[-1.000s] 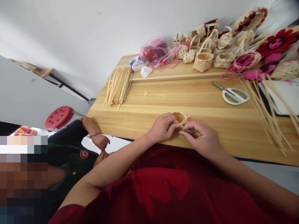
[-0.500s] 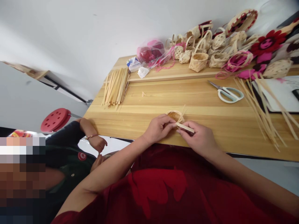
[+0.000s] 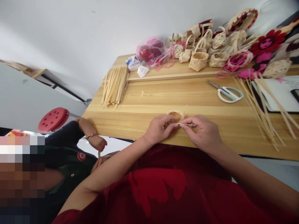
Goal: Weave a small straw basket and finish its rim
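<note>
Near the table's front edge, my left hand (image 3: 160, 127) pinches the near side of a small round woven basket (image 3: 174, 112), partly hidden behind its fingers. Thin strip ends stick up from the basket's right side. My right hand (image 3: 203, 131) closes its thumb and fingertips on a pale bamboo-like strip (image 3: 187, 124), seen edge-on as a thin line. The strip meets the basket at my left fingertips, and both hands almost touch there.
Scissors (image 3: 230, 93) lie right of centre, beside loose strips (image 3: 263, 112) and a notebook (image 3: 273, 93). A strip bundle (image 3: 115, 87) lies left. Finished small baskets (image 3: 198, 60) line the back. A co-worker's hand (image 3: 97, 142) is at the left edge, near a red stool (image 3: 53, 119).
The strip in my right hand has turned from showing its flat face to edge-on. My right fingers have moved nearer the left fingertips.
</note>
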### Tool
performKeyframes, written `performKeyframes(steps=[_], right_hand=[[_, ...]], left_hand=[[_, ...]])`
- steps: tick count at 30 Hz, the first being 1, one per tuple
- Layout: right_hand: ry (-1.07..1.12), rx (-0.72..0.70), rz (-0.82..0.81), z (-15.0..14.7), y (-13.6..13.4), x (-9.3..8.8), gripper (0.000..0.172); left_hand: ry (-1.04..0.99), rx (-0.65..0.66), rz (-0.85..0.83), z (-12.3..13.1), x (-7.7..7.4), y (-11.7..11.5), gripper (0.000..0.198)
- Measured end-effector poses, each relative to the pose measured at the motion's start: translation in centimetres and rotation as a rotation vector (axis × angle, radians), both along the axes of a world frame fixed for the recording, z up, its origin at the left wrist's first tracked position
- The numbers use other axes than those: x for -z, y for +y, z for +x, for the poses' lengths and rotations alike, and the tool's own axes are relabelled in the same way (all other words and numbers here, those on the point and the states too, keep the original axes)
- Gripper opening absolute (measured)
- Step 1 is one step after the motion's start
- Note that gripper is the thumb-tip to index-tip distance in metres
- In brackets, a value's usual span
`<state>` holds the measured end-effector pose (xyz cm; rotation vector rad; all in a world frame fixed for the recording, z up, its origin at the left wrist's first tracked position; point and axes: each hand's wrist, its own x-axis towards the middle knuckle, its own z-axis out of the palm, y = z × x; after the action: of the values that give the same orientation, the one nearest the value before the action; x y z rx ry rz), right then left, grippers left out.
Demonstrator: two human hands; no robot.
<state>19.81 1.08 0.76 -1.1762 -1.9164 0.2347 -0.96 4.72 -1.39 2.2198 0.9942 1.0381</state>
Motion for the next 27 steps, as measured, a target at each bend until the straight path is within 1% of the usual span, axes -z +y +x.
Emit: performKeyframes(steps=[4,7,9,10,12,13,14,15,18,20,24,26,27], right_hand=[[0.066,-0.011,-0.093,-0.1,0.0,0.1,0.009],[0.082,-0.039,-0.137,0.2,0.2,0.4,0.006],[0.073,0.007,-0.129,0.8,0.4,0.6,0.009],[0.072,0.048,-0.121,1.1,0.5,0.6,0.015],[0.084,0.106,-0.114,1.8,0.7,0.4,0.037],[0.086,0.097,-0.121,2.0,0.8,0.1,0.047],[0.082,0.058,-0.130,2.2,0.9,-0.2,0.052],[0.071,-0.001,-0.142,2.3,1.0,-0.6,0.049],[0.032,-0.183,-0.196,2.2,1.2,-1.8,0.009],[0.041,-0.202,-0.265,1.9,1.4,-2.4,0.011],[0.065,-0.084,-0.458,1.4,1.9,-2.9,0.012],[0.071,-0.067,-0.532,1.2,2.1,-3.0,0.016],[0.092,-0.083,-0.570,1.2,2.2,-3.1,0.017]], left_hand=[[0.161,-0.129,0.115,0.5,-0.4,-0.7,0.016],[0.165,-0.163,0.079,0.5,-0.9,-0.9,0.014],[0.130,-0.139,0.017,0.1,-1.1,-0.6,0.011],[0.119,-0.115,-0.015,-0.1,-1.1,-0.3,0.010],[0.120,-0.039,-0.061,-0.8,-1.3,0.3,0.010],[0.127,0.006,-0.071,-1.1,-1.4,0.5,0.011],[0.135,0.049,-0.077,-1.3,-1.5,0.8,0.012],[0.139,0.082,-0.077,-1.5,-1.6,0.9,0.012],[0.132,0.135,-0.079,-1.8,-1.7,1.1,0.012],[0.119,0.149,-0.088,-1.8,-1.6,1.1,0.012],[0.068,0.169,-0.101,-1.8,-1.0,1.0,0.012],[0.028,0.180,-0.087,-1.9,-0.7,0.9,0.013],[0.007,0.184,-0.077,-1.9,-0.7,0.8,0.013]])
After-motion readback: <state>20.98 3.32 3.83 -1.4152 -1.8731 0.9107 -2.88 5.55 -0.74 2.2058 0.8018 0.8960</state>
